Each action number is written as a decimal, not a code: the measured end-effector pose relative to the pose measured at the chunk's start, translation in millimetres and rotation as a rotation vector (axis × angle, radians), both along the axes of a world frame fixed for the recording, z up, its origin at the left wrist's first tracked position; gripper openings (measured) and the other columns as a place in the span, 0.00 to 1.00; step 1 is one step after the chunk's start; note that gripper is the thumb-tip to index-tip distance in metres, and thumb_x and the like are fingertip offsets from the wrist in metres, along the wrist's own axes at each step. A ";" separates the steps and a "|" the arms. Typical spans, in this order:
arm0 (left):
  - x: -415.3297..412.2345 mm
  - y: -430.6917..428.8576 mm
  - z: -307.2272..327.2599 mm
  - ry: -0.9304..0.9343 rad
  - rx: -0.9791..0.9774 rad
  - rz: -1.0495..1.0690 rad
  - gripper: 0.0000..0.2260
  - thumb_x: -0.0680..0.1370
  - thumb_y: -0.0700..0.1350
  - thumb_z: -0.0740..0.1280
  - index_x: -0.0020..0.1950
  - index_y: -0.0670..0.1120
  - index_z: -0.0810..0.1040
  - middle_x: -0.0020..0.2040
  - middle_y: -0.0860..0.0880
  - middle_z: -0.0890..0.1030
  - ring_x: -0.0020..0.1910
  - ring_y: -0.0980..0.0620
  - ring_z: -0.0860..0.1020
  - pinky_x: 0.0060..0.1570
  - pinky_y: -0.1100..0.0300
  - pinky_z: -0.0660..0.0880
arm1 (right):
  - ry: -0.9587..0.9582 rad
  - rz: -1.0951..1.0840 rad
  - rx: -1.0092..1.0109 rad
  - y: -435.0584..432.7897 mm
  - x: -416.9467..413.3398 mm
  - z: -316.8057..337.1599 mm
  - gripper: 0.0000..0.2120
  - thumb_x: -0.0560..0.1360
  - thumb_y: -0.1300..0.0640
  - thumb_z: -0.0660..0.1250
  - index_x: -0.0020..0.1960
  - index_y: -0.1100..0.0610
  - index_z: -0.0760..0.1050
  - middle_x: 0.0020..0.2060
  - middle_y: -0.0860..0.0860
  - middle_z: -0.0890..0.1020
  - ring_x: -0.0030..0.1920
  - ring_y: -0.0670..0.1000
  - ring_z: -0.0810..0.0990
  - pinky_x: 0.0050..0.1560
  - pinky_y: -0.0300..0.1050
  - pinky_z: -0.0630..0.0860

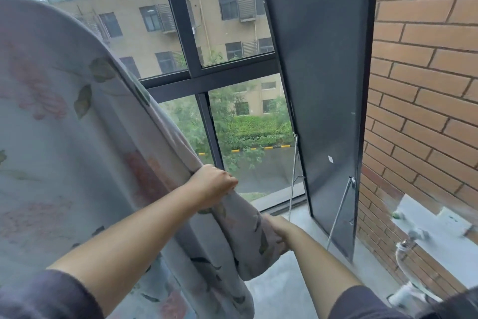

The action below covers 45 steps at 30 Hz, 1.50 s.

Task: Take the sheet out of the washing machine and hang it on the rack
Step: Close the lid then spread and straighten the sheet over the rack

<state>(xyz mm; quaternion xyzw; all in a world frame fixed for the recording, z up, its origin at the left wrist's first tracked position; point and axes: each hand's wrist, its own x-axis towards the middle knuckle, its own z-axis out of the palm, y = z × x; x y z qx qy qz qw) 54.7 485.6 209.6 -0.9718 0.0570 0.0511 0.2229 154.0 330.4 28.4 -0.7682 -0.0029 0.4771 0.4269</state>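
Since the floral sheet [64, 137] drapes high just left of the window [181, 21], unloading looks done, though no rack shows; spreading is left. The left hand [213, 184] clenches its edge, and the right hand [278, 230] grips the bunched end, both before the window.

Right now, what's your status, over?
Left hand grips sheet edge. Right hand grips lower fold. Sheet draped high at left. Dark panel leans near right.

A dark panel [323, 101] stands tilted on wire legs beside the brick wall [426, 60], near the black-framed window [181, 21].
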 end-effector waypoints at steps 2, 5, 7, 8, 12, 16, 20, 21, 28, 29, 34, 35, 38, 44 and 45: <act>8.8 -13.6 -23.7 0.087 0.002 0.062 0.06 0.75 0.36 0.59 0.46 0.46 0.72 0.45 0.47 0.79 0.45 0.44 0.78 0.40 0.55 0.72 | 0.015 -0.046 -0.015 -18.0 -3.6 4.9 0.29 0.76 0.40 0.54 0.69 0.57 0.66 0.58 0.58 0.75 0.56 0.60 0.77 0.59 0.58 0.74; 20.8 -33.6 -60.9 0.214 -0.038 0.119 0.09 0.76 0.35 0.58 0.51 0.43 0.76 0.40 0.47 0.76 0.44 0.43 0.78 0.34 0.57 0.67 | 0.049 -0.097 -0.047 -45.2 -4.8 -8.5 0.28 0.79 0.40 0.51 0.74 0.54 0.59 0.68 0.58 0.67 0.61 0.60 0.72 0.56 0.58 0.74; 24.9 -47.1 -82.9 0.270 -0.039 0.091 0.11 0.75 0.35 0.58 0.52 0.44 0.77 0.34 0.50 0.69 0.36 0.46 0.73 0.31 0.58 0.65 | 0.085 -0.124 -0.056 -60.5 -5.7 -23.9 0.31 0.78 0.38 0.52 0.75 0.53 0.57 0.69 0.58 0.65 0.57 0.58 0.71 0.58 0.60 0.74; 26.5 -52.7 -91.3 0.262 -0.054 0.060 0.11 0.75 0.35 0.58 0.52 0.44 0.77 0.35 0.49 0.70 0.33 0.47 0.70 0.30 0.58 0.65 | 0.108 -0.138 -0.061 -66.7 -6.1 -35.3 0.32 0.78 0.37 0.52 0.75 0.53 0.57 0.68 0.59 0.66 0.56 0.58 0.71 0.59 0.60 0.74; 30.5 -59.2 -103.4 0.031 -0.263 -0.180 0.09 0.74 0.40 0.58 0.45 0.48 0.78 0.41 0.50 0.78 0.35 0.49 0.75 0.31 0.61 0.66 | 0.214 -0.163 -0.079 -87.4 -15.3 -46.9 0.34 0.77 0.33 0.49 0.76 0.51 0.55 0.69 0.61 0.67 0.60 0.59 0.71 0.57 0.61 0.71; 29.4 -63.7 -102.7 -0.156 -0.482 -0.391 0.10 0.73 0.47 0.57 0.39 0.53 0.79 0.36 0.55 0.77 0.31 0.53 0.75 0.29 0.66 0.64 | 0.301 -0.240 -0.065 -97.0 -14.6 -50.6 0.36 0.76 0.32 0.48 0.75 0.55 0.58 0.74 0.58 0.63 0.72 0.62 0.63 0.66 0.64 0.62; 27.2 -78.3 -96.6 -0.227 -0.650 -0.426 0.10 0.77 0.47 0.58 0.43 0.49 0.78 0.39 0.52 0.77 0.36 0.51 0.76 0.33 0.62 0.68 | 0.234 -0.537 0.027 -116.5 -2.5 -63.5 0.38 0.69 0.35 0.63 0.72 0.55 0.63 0.69 0.57 0.70 0.65 0.62 0.72 0.54 0.58 0.73; 27.4 -80.2 -93.6 -0.233 -0.661 -0.430 0.10 0.78 0.47 0.57 0.44 0.48 0.78 0.40 0.51 0.78 0.36 0.50 0.76 0.33 0.61 0.69 | 0.234 -0.640 0.108 -120.9 -3.0 -57.4 0.34 0.67 0.39 0.67 0.67 0.57 0.68 0.63 0.57 0.76 0.58 0.61 0.76 0.49 0.55 0.77; 30.9 -89.1 -43.6 -0.386 -0.635 -0.287 0.15 0.76 0.52 0.51 0.48 0.49 0.76 0.46 0.51 0.80 0.40 0.43 0.80 0.32 0.56 0.71 | -0.013 -0.997 0.603 -161.4 11.2 40.9 0.17 0.77 0.66 0.63 0.65 0.62 0.71 0.56 0.61 0.78 0.53 0.60 0.78 0.54 0.53 0.75; 34.3 -88.8 -27.8 -0.439 -0.642 -0.247 0.12 0.78 0.51 0.54 0.48 0.49 0.76 0.47 0.51 0.80 0.41 0.43 0.80 0.33 0.56 0.71 | -0.092 -1.033 0.692 -169.5 22.3 62.6 0.20 0.76 0.67 0.63 0.67 0.61 0.69 0.59 0.61 0.77 0.55 0.59 0.78 0.56 0.53 0.75; 56.3 -94.2 74.5 -0.657 -0.764 -0.034 0.09 0.79 0.44 0.60 0.53 0.46 0.79 0.49 0.41 0.82 0.46 0.38 0.79 0.41 0.51 0.75 | -0.266 -0.867 0.852 -197.2 46.9 166.6 0.25 0.74 0.45 0.68 0.67 0.54 0.70 0.56 0.58 0.81 0.57 0.60 0.80 0.49 0.53 0.79; 59.8 -97.6 92.9 -0.681 -0.793 -0.022 0.10 0.78 0.43 0.60 0.53 0.46 0.79 0.49 0.40 0.82 0.47 0.38 0.79 0.43 0.51 0.75 | -0.252 -0.779 0.790 -192.2 36.3 175.0 0.25 0.73 0.41 0.68 0.65 0.53 0.73 0.55 0.58 0.82 0.57 0.60 0.80 0.52 0.55 0.79; 70.3 -103.8 135.6 -0.714 -0.966 0.064 0.12 0.75 0.40 0.60 0.52 0.45 0.81 0.50 0.42 0.82 0.51 0.42 0.78 0.48 0.56 0.73 | -0.279 -0.584 0.685 -169.8 13.6 184.9 0.24 0.72 0.49 0.72 0.63 0.60 0.75 0.55 0.60 0.82 0.55 0.61 0.81 0.59 0.61 0.76; 51.1 -90.6 148.0 -0.188 -0.661 0.162 0.23 0.74 0.52 0.69 0.66 0.45 0.69 0.56 0.44 0.78 0.55 0.44 0.77 0.48 0.58 0.71 | -0.567 -0.679 0.649 -165.4 48.0 280.5 0.03 0.74 0.63 0.68 0.44 0.63 0.76 0.31 0.54 0.82 0.29 0.49 0.81 0.33 0.41 0.79; 44.2 -85.8 142.3 -0.057 -0.534 0.171 0.22 0.74 0.50 0.69 0.65 0.45 0.71 0.53 0.46 0.80 0.50 0.46 0.79 0.46 0.59 0.72 | -0.581 -0.707 0.686 -167.4 55.6 296.0 0.03 0.75 0.62 0.68 0.43 0.61 0.76 0.32 0.53 0.81 0.30 0.49 0.80 0.33 0.41 0.78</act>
